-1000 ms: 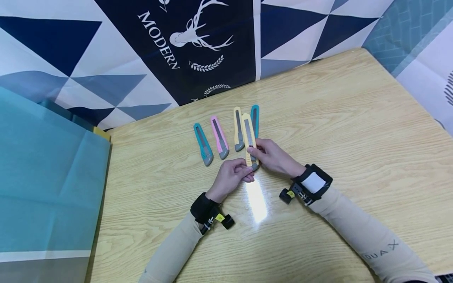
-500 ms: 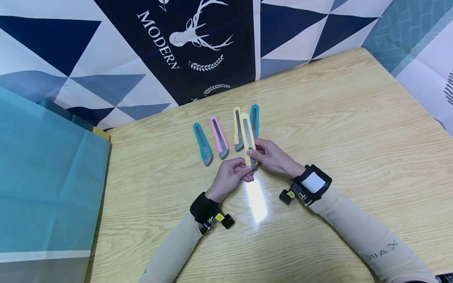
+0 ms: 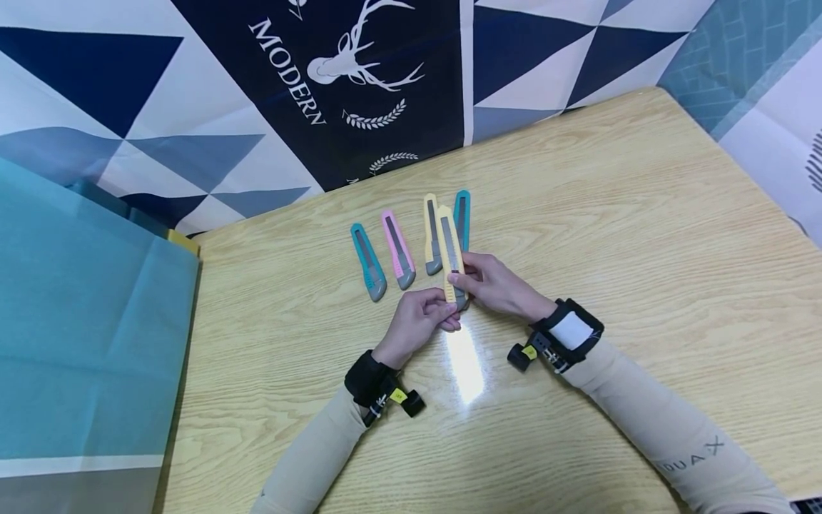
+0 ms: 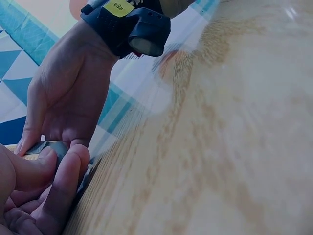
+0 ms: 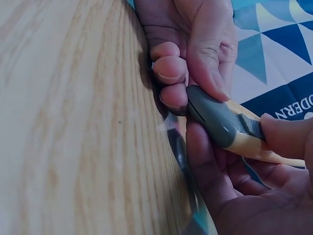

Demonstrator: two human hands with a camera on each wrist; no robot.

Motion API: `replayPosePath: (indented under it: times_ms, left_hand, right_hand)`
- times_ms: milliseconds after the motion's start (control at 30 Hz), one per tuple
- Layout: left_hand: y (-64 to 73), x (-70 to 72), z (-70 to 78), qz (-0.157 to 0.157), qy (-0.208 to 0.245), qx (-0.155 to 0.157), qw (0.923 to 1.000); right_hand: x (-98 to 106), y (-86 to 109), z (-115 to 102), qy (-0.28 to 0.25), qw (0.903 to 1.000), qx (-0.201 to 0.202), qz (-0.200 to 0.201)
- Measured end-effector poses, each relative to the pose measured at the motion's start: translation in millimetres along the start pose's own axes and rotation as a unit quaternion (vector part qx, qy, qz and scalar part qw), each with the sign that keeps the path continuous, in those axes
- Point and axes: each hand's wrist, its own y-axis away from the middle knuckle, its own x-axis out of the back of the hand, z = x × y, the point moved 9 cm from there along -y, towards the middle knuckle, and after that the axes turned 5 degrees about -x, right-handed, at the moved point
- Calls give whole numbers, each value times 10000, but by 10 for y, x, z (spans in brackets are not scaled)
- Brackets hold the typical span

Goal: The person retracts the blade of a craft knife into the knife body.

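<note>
Both hands hold a yellow utility knife (image 3: 447,239) with a grey end cap (image 5: 212,117), tilted over the table. My left hand (image 3: 417,321) pinches it at the capped end between thumb and fingers. My right hand (image 3: 501,285) grips it just above, its thumb (image 5: 288,134) on the grey slider and its fingers beneath the body. Behind the held knife, a teal utility knife (image 3: 462,207) is partly hidden. Close on its left lies a second yellow utility knife (image 3: 432,235). Farther left are a pink one (image 3: 399,250) and another teal one (image 3: 368,260).
The knives lie on a wood-grain table (image 3: 578,214). A patterned cloth (image 3: 398,86) hangs along its back edge. On the left stands a large teal-covered block (image 3: 83,321). Each wrist wears a black strap with a small camera (image 3: 413,403).
The held yellow knife has shifted very slightly left, and the right thumb sits a little lower on it. The left hand and the knives on the table have stayed in place.
</note>
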Motion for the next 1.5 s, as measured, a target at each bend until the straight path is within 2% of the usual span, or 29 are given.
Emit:
replayPosePath:
  times_ms: [167,333,467,700,967,1367,1500]
  left_hand:
    - [11,3,39,36,-7,-51,10000]
    - [7,9,11,63,156,-15,9999]
    - [-3,1,1,-5,206,34,9998]
    - [-4,2,2,21,242,58,9997]
    - [-8,10,-16,7,295,105,9995]
    - [-5,32,-25,130,400,169,9990]
    - [-30,70,-160,256,508,136,9983]
  right_hand:
    - [-16,-71,192,-38,10000,49,75]
    - [-8,-112,359,98,9996,-196,204]
    - [12,-99,348,17,9994,-297,203]
    - [24,-28,143,-363,9987,-318,140]
    - [16,-85,354,-324,9980,-503,188]
    - [94,-83,318,-414,9970,-529,389]
    - [182,-80,332,-430,9954,-603,612]
